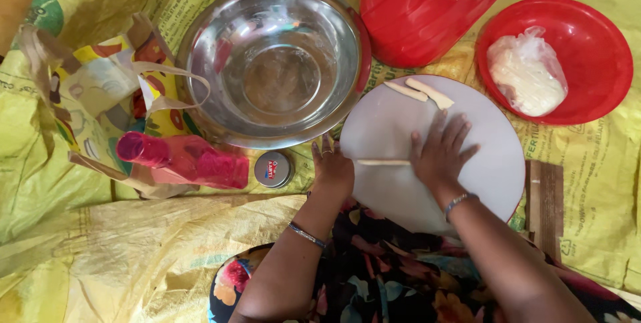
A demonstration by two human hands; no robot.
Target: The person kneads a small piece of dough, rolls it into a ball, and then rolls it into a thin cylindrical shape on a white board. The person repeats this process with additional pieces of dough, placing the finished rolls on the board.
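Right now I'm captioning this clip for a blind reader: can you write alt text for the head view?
Two bare hands, left hand and right hand, roll a thin dough strip on a round white board. Two rolled dough sticks lie at its far edge, beside an empty steel bowl and a red bowl.

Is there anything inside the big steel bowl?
No. The steel bowl shows only its bare shiny bottom, while the lump of dough in plastic sits in the red bowl.

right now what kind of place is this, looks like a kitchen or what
Probably a home food-making spot set up on the floor, not a fitted kitchen. Yellow sacks are spread as a ground cover, both hands roll a dough strip on a round board, and a steel bowl sits close by.
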